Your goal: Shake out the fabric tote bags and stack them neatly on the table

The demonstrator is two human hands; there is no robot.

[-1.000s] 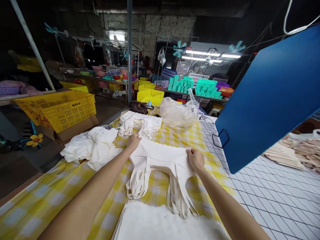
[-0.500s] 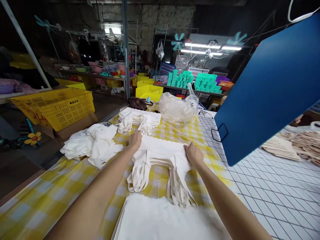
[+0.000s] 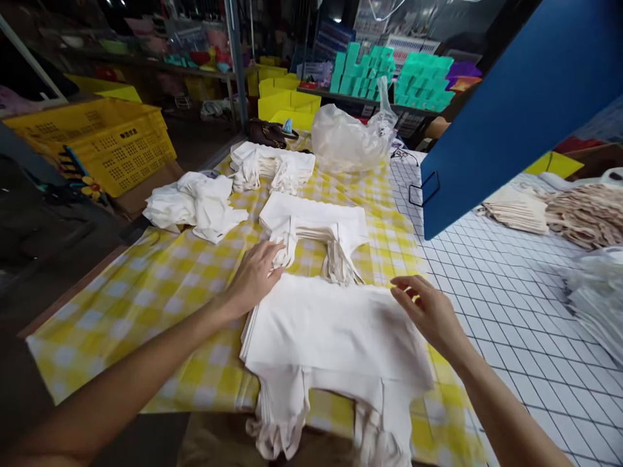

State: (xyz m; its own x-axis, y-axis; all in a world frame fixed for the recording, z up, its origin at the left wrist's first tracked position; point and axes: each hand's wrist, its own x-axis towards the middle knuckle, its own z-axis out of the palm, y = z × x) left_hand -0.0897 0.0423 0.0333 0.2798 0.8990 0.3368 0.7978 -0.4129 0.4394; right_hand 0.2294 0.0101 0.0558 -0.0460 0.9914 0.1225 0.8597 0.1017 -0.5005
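Observation:
A stack of white strapped tops (image 3: 335,331) lies flat in front of me, its straps hanging over the near table edge. At its far left corner is my left hand (image 3: 256,275), thumb and fingers apart, with nothing visibly gripped. My right hand (image 3: 428,311) hovers by the far right corner, fingers loosely curved and apart, holding nothing. Just beyond lies a second stack of white tops (image 3: 316,217), straps towards me. Behind it sits a third white stack (image 3: 272,162). A loose pile of white garments (image 3: 195,204) is heaped to the left.
A yellow checked cloth (image 3: 160,311) covers the table beside a white grid-patterned surface (image 3: 506,292). A blue board (image 3: 506,123) leans in on the right, near beige garments (image 3: 516,207). A clear plastic bag (image 3: 345,139) stands at the back; a yellow crate (image 3: 131,143) is left.
Both hands have left the second stack and come back to the far corners of the nearest one. My view has tilted down, showing more of the front stack.

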